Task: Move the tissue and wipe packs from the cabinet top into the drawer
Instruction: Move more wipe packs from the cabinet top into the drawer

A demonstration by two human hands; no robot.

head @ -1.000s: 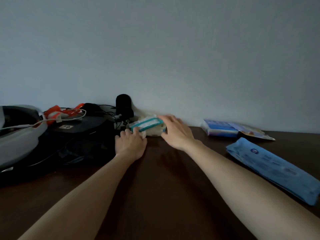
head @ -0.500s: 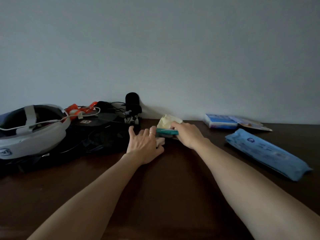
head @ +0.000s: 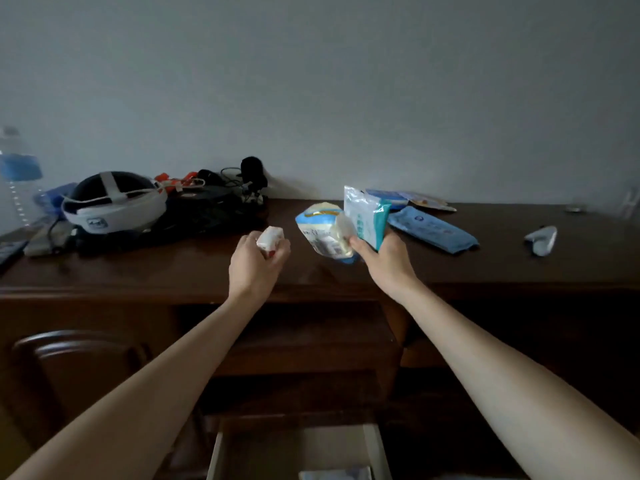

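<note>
- The left hand [head: 258, 263] is closed round a small white pack [head: 269, 237], held just above the desk [head: 138, 271] near its front edge.
- The right hand [head: 379, 252] grips two packs pinched together: a yellow-and-blue pack [head: 320, 232] tilted to its 9 o'clock side, and a teal wipe pack [head: 365, 216] standing nearly upright at 12 o'clock from the palm.
- Both loads are clear of the desk, so the step in hand looks like the carry from pick-up to drop-off.
- The drawer [head: 375, 452] stands open at 6 o'clock, low between the forearms; something pale already lies inside, too cut off to name.
- Left on the desk are a long blue pack [head: 433, 230] at 3 o'clock from the right hand and a flat blue pack [head: 391, 195] by the wall behind it.
- Next, I judge, both hands must drop down and back over the drawer and release; the pinched pair could slip apart on the way.
- The headset [head: 114, 202] and cables at 10 o'clock are not part of the job.
</note>
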